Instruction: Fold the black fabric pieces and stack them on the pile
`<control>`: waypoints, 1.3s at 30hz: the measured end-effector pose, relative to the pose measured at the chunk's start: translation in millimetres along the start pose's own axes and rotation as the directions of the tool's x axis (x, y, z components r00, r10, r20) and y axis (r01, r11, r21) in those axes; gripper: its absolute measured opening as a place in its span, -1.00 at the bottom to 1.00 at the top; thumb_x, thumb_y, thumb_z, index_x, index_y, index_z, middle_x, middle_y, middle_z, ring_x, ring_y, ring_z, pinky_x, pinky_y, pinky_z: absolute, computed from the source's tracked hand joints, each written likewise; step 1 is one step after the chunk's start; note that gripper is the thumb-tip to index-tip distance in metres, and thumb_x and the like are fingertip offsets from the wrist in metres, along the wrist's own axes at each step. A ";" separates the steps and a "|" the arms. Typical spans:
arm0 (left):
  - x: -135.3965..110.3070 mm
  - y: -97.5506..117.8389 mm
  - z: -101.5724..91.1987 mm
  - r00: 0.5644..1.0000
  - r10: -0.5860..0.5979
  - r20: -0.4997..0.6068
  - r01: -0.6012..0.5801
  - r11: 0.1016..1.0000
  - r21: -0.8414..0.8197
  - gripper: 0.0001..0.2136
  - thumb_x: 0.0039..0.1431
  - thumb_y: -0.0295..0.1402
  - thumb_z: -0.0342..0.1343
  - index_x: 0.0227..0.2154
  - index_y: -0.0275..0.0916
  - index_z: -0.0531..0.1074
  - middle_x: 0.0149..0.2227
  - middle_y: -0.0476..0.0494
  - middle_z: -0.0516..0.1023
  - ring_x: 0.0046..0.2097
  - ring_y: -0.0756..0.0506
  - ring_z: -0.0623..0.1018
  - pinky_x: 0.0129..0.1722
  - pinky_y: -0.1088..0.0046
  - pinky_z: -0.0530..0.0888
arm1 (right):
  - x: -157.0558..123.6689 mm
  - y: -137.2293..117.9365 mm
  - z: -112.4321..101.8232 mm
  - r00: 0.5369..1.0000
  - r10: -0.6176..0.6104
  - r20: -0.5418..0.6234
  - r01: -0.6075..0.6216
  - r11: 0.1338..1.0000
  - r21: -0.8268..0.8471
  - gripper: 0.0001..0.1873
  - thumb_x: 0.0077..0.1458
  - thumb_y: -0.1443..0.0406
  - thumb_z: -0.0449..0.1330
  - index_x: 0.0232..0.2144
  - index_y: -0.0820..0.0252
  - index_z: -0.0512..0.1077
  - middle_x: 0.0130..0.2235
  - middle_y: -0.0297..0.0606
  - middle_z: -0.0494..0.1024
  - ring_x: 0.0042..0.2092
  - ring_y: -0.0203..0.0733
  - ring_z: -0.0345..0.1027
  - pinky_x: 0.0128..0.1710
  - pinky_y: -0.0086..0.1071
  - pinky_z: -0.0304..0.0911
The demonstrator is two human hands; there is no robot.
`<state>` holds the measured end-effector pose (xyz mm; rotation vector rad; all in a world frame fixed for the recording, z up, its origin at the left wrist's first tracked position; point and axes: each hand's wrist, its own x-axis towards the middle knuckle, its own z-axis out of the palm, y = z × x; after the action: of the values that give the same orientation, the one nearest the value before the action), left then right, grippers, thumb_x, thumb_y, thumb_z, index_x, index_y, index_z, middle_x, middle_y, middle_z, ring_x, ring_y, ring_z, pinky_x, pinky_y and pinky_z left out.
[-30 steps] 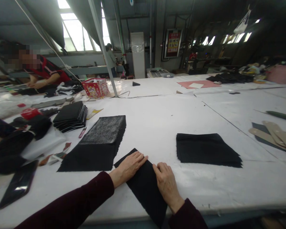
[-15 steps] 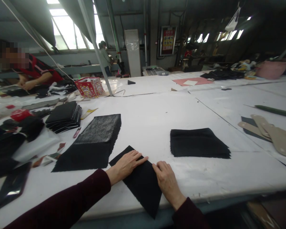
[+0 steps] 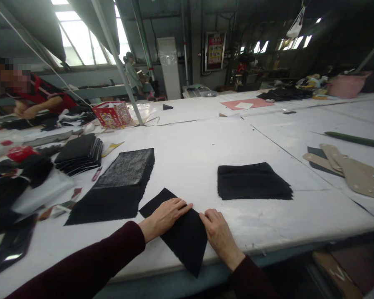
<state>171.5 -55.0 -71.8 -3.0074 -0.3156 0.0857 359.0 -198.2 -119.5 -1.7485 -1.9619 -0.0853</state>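
A piece of black fabric (image 3: 187, 236) lies at a slant in front of me, one corner hanging over the table's front edge. My left hand (image 3: 166, 216) rests flat on its upper part, fingers stretched out. At the fabric's right edge, my right hand (image 3: 220, 232) has its fingers curled and grips the border between thumb and fingertips; the thumb is partly hidden. Left of the piece is a stack of black fabric pieces (image 3: 104, 207) with a speckled grey section (image 3: 124, 168) on top. A second black stack (image 3: 254, 182) sits to the right.
Beige pattern templates (image 3: 350, 168) and a long green object (image 3: 358, 140) lie at the right on the white table (image 3: 193, 153). At the left are folded black pieces (image 3: 79, 151), a dark tablet-like slab (image 3: 14, 245) and a red patterned box (image 3: 112, 114) beside a pole (image 3: 120, 66). A co-worker (image 3: 34, 97) handles cloth there.
The camera view has turned slightly, so the surroundings sit a little further left. Both hands keep their places on the black fabric, whose lower corner appears slightly higher.
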 end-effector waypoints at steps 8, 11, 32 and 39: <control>4.1 17.2 -4.8 0.999 -0.034 0.015 0.032 0.992 0.120 -0.35 0.26 -0.56 -0.08 0.33 0.00 -0.11 -0.10 -0.16 0.36 -0.07 -0.16 0.40 -0.08 0.30 0.40 | -5.6 4.8 -6.1 0.999 -0.038 0.014 0.038 0.999 0.013 -0.75 0.23 0.51 0.03 -0.09 0.24 0.39 -0.25 -0.20 0.34 -0.19 -0.09 0.18 -0.17 -0.24 0.11; 3.9 19.0 -3.9 0.999 -0.034 0.010 0.032 0.989 0.145 -0.33 0.25 -0.57 -0.09 0.34 0.01 -0.14 -0.10 -0.15 0.35 -0.08 -0.16 0.39 -0.08 0.29 0.39 | -7.7 4.9 -9.3 0.999 -0.039 0.018 0.039 0.999 0.012 -0.74 0.21 0.52 0.05 -0.10 0.23 0.39 -0.25 -0.21 0.34 -0.19 -0.10 0.18 -0.17 -0.25 0.11; 5.8 24.5 0.1 1.000 -0.020 -0.002 0.020 0.971 0.239 -0.31 0.24 -0.54 -0.06 0.34 0.07 -0.16 -0.13 -0.16 0.34 -0.11 -0.18 0.37 -0.09 0.26 0.34 | -22.9 7.8 -21.9 0.996 -0.057 0.062 0.059 0.998 -0.024 -0.79 0.18 0.51 0.08 -0.17 0.24 0.38 -0.26 -0.21 0.34 -0.19 -0.09 0.16 -0.20 -0.25 0.08; 7.6 27.7 -3.0 0.999 -0.040 -0.013 0.042 0.971 0.234 -0.29 0.21 -0.55 -0.03 0.34 0.07 -0.13 -0.12 -0.18 0.37 -0.10 -0.19 0.39 -0.06 0.23 0.35 | -30.7 9.6 -41.0 1.000 0.011 -0.012 -0.011 1.000 0.005 -0.77 0.12 0.53 0.03 -0.28 0.21 0.40 -0.27 -0.20 0.35 -0.21 -0.10 0.20 -0.22 -0.25 0.13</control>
<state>184.7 -80.6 -72.6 -2.7654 -0.3410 0.0993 382.8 -239.7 -99.0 -1.7518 -1.9425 -0.0873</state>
